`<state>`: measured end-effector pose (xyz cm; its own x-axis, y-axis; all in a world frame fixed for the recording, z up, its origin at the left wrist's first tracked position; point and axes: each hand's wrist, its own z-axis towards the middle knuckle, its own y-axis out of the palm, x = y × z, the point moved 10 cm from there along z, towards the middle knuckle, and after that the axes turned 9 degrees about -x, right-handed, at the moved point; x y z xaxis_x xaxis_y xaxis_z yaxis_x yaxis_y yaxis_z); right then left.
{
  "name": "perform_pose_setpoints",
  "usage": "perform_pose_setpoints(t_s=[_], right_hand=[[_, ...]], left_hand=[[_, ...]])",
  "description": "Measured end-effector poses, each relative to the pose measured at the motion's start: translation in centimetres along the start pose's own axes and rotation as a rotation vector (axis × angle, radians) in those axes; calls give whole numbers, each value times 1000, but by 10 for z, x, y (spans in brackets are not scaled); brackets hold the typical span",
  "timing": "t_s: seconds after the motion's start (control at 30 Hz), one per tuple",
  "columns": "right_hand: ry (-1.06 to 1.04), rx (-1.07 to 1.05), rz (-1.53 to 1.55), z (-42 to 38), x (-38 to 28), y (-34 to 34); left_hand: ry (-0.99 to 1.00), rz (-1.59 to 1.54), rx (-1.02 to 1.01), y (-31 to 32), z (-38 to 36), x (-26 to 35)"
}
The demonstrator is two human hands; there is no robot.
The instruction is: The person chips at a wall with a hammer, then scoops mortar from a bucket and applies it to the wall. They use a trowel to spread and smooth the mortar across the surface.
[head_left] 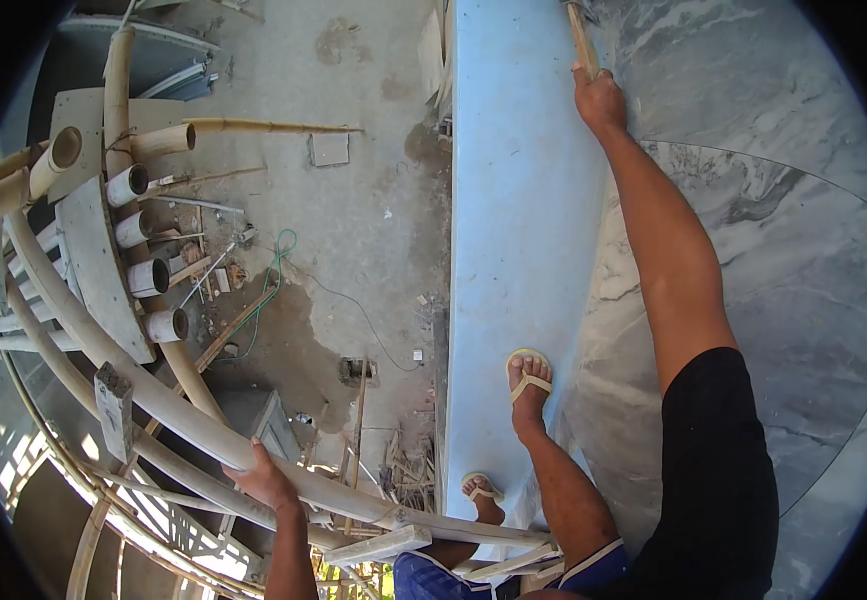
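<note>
My left hand (268, 482) is closed around a thick bamboo pole (168, 400) at the lower left, part of a scaffold. Stretched out to the top, my right hand (601, 98) grips a wooden-handled tool (583, 42); its far end is cut off by the frame edge, so its kind cannot be made out. That tool is over the edge between a pale blue ledge (523, 220) and a grey marbled slab wall (753, 210).
My feet in flip-flops (529, 378) stand on the narrow ledge. A drop lies to its left, down to a concrete floor (353, 250) with a green hose (278, 262) and scrap wood (413, 475). Bamboo tube ends (133, 230) and a wood block (113, 410) jut out left.
</note>
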<state>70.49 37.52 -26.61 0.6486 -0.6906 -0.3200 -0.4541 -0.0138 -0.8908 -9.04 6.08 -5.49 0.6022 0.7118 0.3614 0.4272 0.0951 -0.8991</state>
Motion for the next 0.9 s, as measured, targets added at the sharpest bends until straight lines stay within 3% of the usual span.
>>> perform_pose_setpoints(t_s=[0.07,0.13,0.23,0.27,0.33,0.37,0.47,0.53,0.67,0.73,0.87,0.9], right_hand=[[-4,-27,16,-1,0,-1],[-191,-77,62,-12,-26,-11],[-278,-89,73,-15,-31,-16],[-280,-86,75,-6,-31,-13],[-4,-103,62,22,-6,-1],[-2,-105,57,21,-4,2],[-66,-32,56,4,-24,-19],[-225,-91,40,-5,-35,-28],[-71,-120,-62,31,-3,-9],[-55,-69,40,20,-17,-12],[-238,-96,52,20,-29,-38],[181,-450,1,57,2,-30]], left_hand=[[-6,7,-5,-3,-2,1],[-6,-5,0,1,-1,3],[-1,26,3,-3,0,3],[-20,23,-13,-2,0,2],[-39,20,-32,2,1,-1],[-27,10,-22,1,1,-3],[-16,-14,-12,1,-2,-1],[-10,-21,-11,0,0,1],[-20,-9,-12,-1,-3,8],[-47,-5,0,1,-4,7],[2,4,10,-3,1,3],[0,-15,8,-1,-2,3]])
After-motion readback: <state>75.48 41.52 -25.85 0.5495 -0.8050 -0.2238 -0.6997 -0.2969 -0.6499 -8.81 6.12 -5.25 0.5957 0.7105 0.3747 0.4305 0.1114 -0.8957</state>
